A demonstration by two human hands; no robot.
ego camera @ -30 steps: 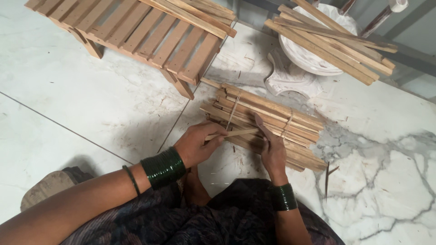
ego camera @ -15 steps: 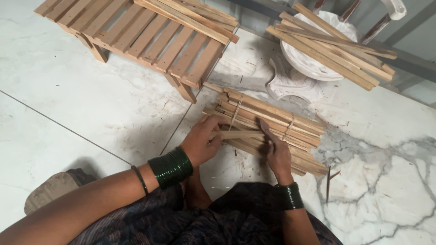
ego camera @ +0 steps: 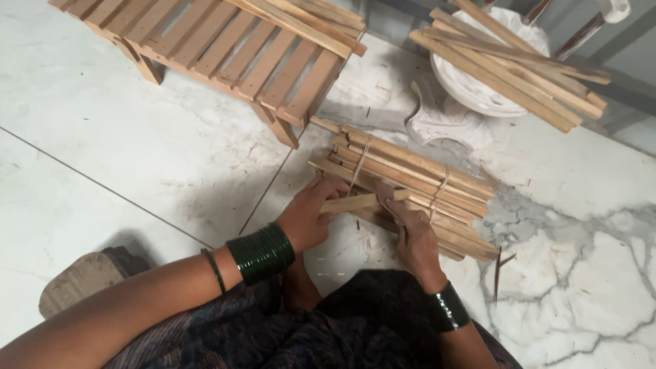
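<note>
My left hand (ego camera: 311, 217) is closed on one end of a short stick (ego camera: 359, 201), fingers curled round it. My right hand (ego camera: 410, 229) pinches the other end of that stick, thumb up near its tip, palm resting on the bundle (ego camera: 410, 174) below. The stick lies nearly level, across the top of the bundle, touching it. The bundle is a flat stack of long wooden slats on the floor (ego camera: 137, 157), slanting from upper left down to lower right, tied with string (ego camera: 360, 160) in two places. Dark green bangles (ego camera: 262, 253) on my left wrist, a dark band (ego camera: 447, 307) on my right. My lap in dark patterned cloth (ego camera: 328, 328) sits just below both hands.

Further out: a slatted wooden rack (ego camera: 225, 48) stands on short legs at upper left, near the bundle's far end, with loose slats on top. At upper right, a white bowl-shaped stand (ego camera: 471, 89) carries another pile of slats (ego camera: 512, 61) laid across its rim. A thin dark splinter (ego camera: 497, 273) lies on the marble just right of the bundle. A brown lump (ego camera: 75, 283) at lower left, can't tell what.
</note>
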